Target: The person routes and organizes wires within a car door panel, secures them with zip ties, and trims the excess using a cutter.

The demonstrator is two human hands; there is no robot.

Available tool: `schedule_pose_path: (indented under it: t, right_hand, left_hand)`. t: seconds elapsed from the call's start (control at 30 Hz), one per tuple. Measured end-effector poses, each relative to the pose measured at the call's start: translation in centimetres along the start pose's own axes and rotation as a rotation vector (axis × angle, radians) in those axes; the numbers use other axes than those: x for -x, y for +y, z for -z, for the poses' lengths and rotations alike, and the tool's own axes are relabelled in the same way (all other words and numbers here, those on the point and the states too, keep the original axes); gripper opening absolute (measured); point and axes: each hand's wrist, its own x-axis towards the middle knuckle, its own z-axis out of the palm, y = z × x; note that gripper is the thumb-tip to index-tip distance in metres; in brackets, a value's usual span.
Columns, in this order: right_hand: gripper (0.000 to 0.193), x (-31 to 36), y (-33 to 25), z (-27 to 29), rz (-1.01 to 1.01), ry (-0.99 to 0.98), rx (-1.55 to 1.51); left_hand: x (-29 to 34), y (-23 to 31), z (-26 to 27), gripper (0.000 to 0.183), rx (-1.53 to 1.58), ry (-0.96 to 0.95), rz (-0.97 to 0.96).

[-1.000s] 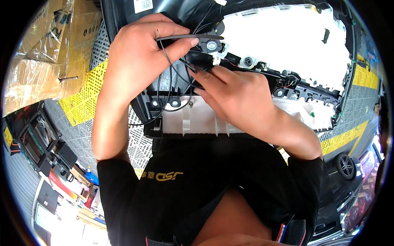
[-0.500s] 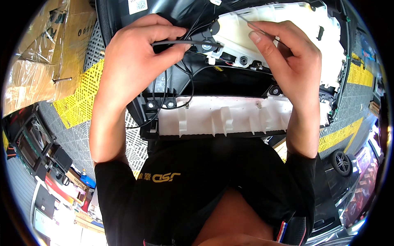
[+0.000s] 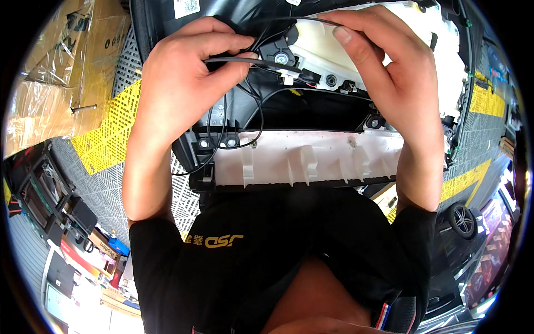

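the person's left hand (image 3: 181, 78) is closed in a pinch, its thumb and fingertips gripping a small cluster of black wires (image 3: 262, 114) above the left part of a large black panel (image 3: 233, 10). a thicker black strip (image 3: 228, 59) lies between the thumb and the fingers of that hand, and its free end points rightward past a round screw head (image 3: 281, 58). the right hand (image 3: 392, 61), well apart to the right, pinches a thin dark strand (image 3: 300, 18) between thumb and forefinger; the strand runs leftward, nearly level, toward the wires by the left hand, though where it joins them is unclear. below the left hand the wires hang in loose loops over the panel, passing near two more screws on its lower left, and one tail trails out past the left edge. under the right hand sits a whitish cover (image 3: 328, 47), partly glared out, with a round fitting (image 3: 331, 80) at its lower edge. a pale ribbed strip (image 3: 328, 161) runs along the panel's near side, just beside the person's black shirt (image 3: 283, 222). a taped cardboard box (image 3: 50, 106) stands at the left, and a wheel (image 3: 461, 221) shows at the right.
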Motion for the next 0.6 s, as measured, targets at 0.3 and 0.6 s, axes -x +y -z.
schedule_pose_path:
  t: [0.3,0.6]
  right_hand:
    - [0.035,1.4,1.3,-1.2,-0.038,0.11,-0.303]
    - [0.034,1.4,-1.1,-1.2,-0.251,0.264,-0.694]
  left_hand:
    - [-0.2,0.4,0.1,0.028,0.034,-0.045,0.071]
    - [-0.2,0.3,0.4,0.028,0.051,-0.073,0.119]
